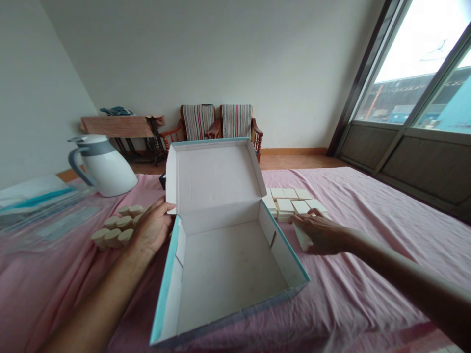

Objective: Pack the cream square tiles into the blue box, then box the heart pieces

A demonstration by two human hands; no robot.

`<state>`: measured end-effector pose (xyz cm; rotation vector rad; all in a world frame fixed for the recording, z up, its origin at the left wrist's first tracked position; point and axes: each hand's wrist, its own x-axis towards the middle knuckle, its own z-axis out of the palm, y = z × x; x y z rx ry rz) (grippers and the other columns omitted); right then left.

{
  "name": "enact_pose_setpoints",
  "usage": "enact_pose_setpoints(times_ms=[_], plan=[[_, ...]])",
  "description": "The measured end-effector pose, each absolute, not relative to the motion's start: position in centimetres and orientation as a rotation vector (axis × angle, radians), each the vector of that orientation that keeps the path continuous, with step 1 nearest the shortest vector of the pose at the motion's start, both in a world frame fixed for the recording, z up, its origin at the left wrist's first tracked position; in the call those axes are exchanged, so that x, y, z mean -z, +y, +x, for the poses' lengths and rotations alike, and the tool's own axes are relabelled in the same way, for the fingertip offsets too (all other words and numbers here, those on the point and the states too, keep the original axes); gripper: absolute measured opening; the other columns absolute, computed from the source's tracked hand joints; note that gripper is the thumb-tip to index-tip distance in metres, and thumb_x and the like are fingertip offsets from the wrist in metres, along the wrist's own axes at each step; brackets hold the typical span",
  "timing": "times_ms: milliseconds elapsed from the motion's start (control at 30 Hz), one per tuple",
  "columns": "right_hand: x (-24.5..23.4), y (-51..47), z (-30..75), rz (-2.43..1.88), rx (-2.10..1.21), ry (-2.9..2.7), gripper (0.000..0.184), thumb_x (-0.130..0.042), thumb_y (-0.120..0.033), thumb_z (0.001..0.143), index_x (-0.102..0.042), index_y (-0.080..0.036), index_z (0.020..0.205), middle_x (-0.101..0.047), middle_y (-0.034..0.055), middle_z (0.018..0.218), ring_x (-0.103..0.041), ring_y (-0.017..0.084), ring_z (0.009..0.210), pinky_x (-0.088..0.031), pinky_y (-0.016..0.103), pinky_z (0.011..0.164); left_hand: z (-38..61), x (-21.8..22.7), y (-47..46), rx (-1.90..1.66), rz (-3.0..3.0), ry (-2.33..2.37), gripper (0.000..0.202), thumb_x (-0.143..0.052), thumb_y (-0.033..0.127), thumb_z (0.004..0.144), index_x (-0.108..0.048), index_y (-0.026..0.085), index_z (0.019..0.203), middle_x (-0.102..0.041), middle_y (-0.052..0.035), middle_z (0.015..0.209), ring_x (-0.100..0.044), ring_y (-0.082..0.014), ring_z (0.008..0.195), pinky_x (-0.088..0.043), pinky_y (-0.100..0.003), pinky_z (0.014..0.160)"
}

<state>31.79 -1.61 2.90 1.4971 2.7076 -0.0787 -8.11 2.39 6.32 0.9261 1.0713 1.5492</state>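
An open cardboard box (224, 274) with a teal edge and a white inside stands tilted in front of me, its lid (221, 171) raised at the back. My left hand (154, 228) pinches the lid's left side flap, thumb in front and the other fingers hidden. On the right, my right hand (322, 234) is closed around a stack of cream square tiles (302, 239), partly covered by the fingers. Right behind that hand lie more stacks of square tiles (285, 206). Stacked cream round discs (117, 230) stand beside my left hand, which hides some of them.
A white and grey thermos jug (106, 166) stands at the back left. Clear plastic packaging (55, 223) lies at the left. Pink cloth (368, 235) with wrinkles covers the table. Beyond are two wooden armchairs (235, 122) and a small cloth-covered table (117, 126).
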Motion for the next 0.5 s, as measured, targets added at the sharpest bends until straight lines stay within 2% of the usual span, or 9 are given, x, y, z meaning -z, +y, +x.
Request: enact_pose_setpoints(times_ms=[133,267,400,500], plan=[[-2.9,-1.8,31.5,1.483,0.07,2.719,0.044,-0.061,-0.025,0.059,-0.047,-0.018,0.101,-0.061,0.0103,0.095,-0.057,0.028,0.089,-0.032,0.042,0.085,-8.1,-6.2,2.5,-1.558,0.935,1.06,0.044,-0.061,0.015,0.055,-0.064,0.019,0.099,-0.072,-0.0013,0.08,-0.069,-0.0226,0.079,-0.056,-0.028,0.063],[-3.4,-2.0,31.4,1.528,0.064,2.687,0.045,-0.059,-0.02,0.057,-0.047,-0.018,0.101,-0.06,0.0079,0.09,-0.057,0.026,0.083,-0.033,0.04,0.083,-8.3,-5.9,2.7,-1.555,0.938,1.051,0.037,-0.062,0.017,0.054,-0.065,0.017,0.091,-0.071,-0.0011,0.075,-0.068,-0.0232,0.074,-0.055,-0.028,0.059],[-6.8,-1.9,31.2,1.708,-0.006,2.709,0.054,-0.058,-0.021,0.06,-0.044,-0.018,0.112,-0.06,0.0067,0.091,-0.057,0.023,0.08,-0.035,0.039,0.082,-8.2,-5.9,2.6,-1.555,0.924,1.039,0.037,-0.062,0.018,0.052,-0.063,0.015,0.088,-0.069,-0.0004,0.071,-0.067,-0.0229,0.072,-0.053,-0.028,0.059],[-10.6,-1.9,28.5,1.795,0.003,2.822,0.056,-0.06,-0.024,0.064,-0.042,-0.019,0.116,-0.06,0.0067,0.093,-0.056,0.023,0.082,-0.038,0.032,0.071,-8.0,-6.0,2.5,-1.581,0.927,1.03,0.039,-0.063,0.017,0.05,-0.062,0.015,0.088,-0.068,0.0006,0.071,-0.066,-0.0209,0.071,-0.052,-0.026,0.059]])
